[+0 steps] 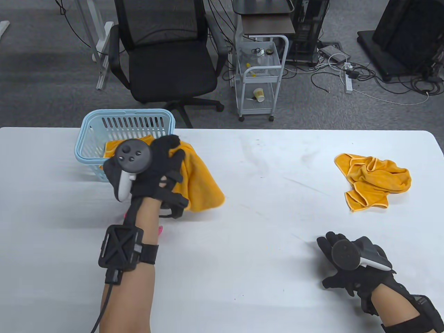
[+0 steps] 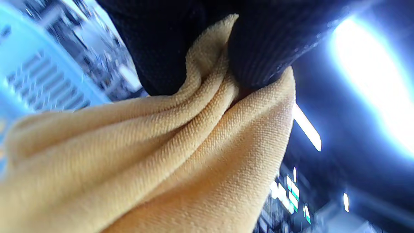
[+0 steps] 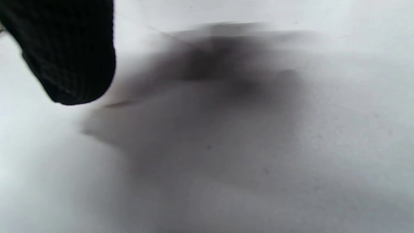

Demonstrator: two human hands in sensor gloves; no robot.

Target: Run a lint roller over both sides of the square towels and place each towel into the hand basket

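Note:
My left hand [image 1: 170,150] is raised beside the light blue hand basket [image 1: 104,116] and grips an orange towel [image 1: 201,180] that hangs down to the table. In the left wrist view the gloved fingers [image 2: 258,48] pinch a bunched fold of this towel [image 2: 194,155], with the basket [image 2: 35,71] blurred behind. More orange cloth [image 1: 111,148] shows inside the basket. A second orange towel [image 1: 374,180] lies crumpled at the right. A pink sliver [image 1: 160,230], perhaps the lint roller, peeks out under my left forearm. My right hand [image 1: 329,244] rests on the table, holding nothing.
The white table [image 1: 260,208] ends along its far edge just behind the basket. Beyond it stand a black office chair [image 1: 166,62] and a small white cart [image 1: 260,76] on the carpet. The right wrist view shows one fingertip [image 3: 71,58] above the tabletop [image 3: 258,145].

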